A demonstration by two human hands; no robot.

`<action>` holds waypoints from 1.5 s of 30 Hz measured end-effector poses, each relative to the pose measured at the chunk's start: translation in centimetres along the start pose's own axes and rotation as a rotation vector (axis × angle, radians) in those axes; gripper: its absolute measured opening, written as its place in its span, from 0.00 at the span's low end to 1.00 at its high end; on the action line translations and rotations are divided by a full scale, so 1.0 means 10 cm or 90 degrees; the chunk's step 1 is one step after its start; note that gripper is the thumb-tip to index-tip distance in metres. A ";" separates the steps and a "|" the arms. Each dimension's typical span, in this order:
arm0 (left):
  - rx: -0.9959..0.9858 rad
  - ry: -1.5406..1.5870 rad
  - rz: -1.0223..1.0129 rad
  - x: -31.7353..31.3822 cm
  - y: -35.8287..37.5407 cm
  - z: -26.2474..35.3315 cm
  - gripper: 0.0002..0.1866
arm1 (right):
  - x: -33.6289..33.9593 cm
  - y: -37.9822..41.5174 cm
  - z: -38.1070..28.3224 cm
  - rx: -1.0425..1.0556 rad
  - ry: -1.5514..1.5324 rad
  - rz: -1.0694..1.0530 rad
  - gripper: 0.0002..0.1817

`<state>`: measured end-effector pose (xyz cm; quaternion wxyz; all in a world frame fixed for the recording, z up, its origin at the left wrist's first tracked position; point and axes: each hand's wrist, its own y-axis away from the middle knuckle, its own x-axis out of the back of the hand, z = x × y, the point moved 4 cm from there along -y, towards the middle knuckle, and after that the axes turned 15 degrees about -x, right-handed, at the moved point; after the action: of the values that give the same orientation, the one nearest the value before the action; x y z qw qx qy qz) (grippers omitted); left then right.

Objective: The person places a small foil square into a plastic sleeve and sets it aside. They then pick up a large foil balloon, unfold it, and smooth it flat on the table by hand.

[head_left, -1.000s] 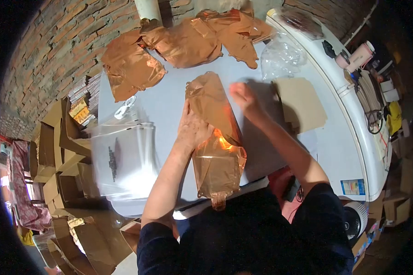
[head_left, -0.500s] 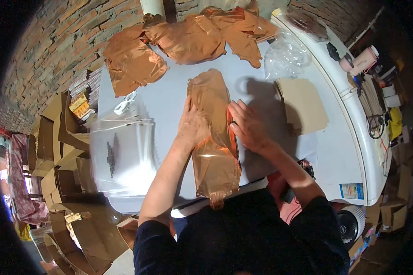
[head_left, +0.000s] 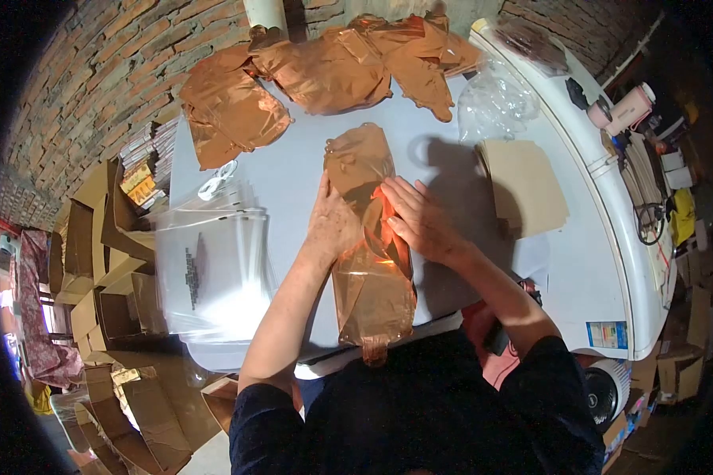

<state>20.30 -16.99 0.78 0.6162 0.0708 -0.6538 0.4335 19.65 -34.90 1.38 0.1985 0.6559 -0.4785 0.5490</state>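
A long copper-coloured foil balloon (head_left: 370, 261) lies flat on the grey table (head_left: 293, 174), running from the table's middle to its near edge. My left hand (head_left: 331, 222) presses flat on the balloon's left side, fingers together. My right hand (head_left: 418, 218) lies on its right side and folds that edge over toward the middle, fingers spread on the foil. Both hands touch the same balloon, almost meeting.
More crumpled copper foil balloons (head_left: 309, 71) are piled at the table's far side. A stack of clear plastic bags (head_left: 206, 269) lies at the left, brown cardboard sheets (head_left: 527, 186) at the right. Clear plastic wrap (head_left: 495, 99) sits far right. Cardboard boxes (head_left: 95, 261) stand on the floor left.
My right hand came back from the right side of the table onto the balloon and has pushed its right edge inward. The left hand stayed pressed in place.
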 end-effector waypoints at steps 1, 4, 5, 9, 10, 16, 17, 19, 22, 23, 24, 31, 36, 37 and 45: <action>0.009 0.014 -0.001 0.02 -0.01 0.01 0.32 | 0.01 -0.02 0.01 0.001 -0.025 -0.004 0.32; 0.025 -0.023 -0.009 -0.01 0.01 0.03 0.33 | 0.01 -0.07 0.04 -0.012 -0.055 0.026 0.32; 0.030 -0.048 -0.012 -0.03 0.02 0.03 0.33 | 0.00 -0.08 0.05 -0.018 -0.058 0.044 0.32; 0.038 -0.051 -0.065 -0.06 0.04 0.01 0.34 | -0.05 -0.11 0.02 0.006 0.007 0.062 0.34; 0.033 -0.060 -0.071 -0.07 0.04 0.00 0.34 | -0.06 -0.10 0.01 0.016 0.031 0.067 0.35; 0.061 -0.049 -0.097 -0.08 0.03 -0.01 0.34 | -0.08 -0.10 -0.02 0.051 0.088 0.083 0.37; 0.070 -0.064 -0.119 -0.09 0.04 -0.02 0.34 | -0.07 -0.10 -0.03 0.054 0.085 0.084 0.37; 0.037 -0.068 -0.121 -0.07 0.05 0.00 0.34 | -0.10 -0.10 -0.02 0.066 0.096 0.080 0.37; 0.029 -0.054 -0.072 -0.09 0.05 -0.03 0.33 | -0.11 -0.10 -0.03 0.068 0.109 0.073 0.37; 0.032 -0.046 -0.048 -0.11 0.06 -0.04 0.33 | -0.12 -0.10 -0.04 0.065 0.113 0.071 0.37; 0.043 -0.033 -0.058 -0.10 0.06 -0.03 0.33 | -0.12 -0.09 -0.04 0.061 0.117 0.070 0.37; 0.060 -0.028 -0.040 -0.10 0.05 -0.04 0.33 | -0.12 -0.10 -0.05 0.042 0.109 0.052 0.33; 0.071 -0.040 -0.016 -0.10 0.08 -0.08 0.32 | -0.10 -0.10 -0.07 0.045 0.107 0.050 0.30; 0.085 -0.021 -0.003 -0.08 0.07 -0.09 0.32 | -0.11 -0.09 -0.06 0.047 0.118 0.049 0.30; 0.173 -0.016 0.336 0.50 0.01 -0.13 0.28 | -0.14 -0.09 -0.05 0.058 0.094 0.076 0.27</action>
<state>20.04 -13.84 4.91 0.4588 -0.0146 -0.5933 0.6613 20.24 -33.49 0.50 0.1702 0.5923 -0.4756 0.6277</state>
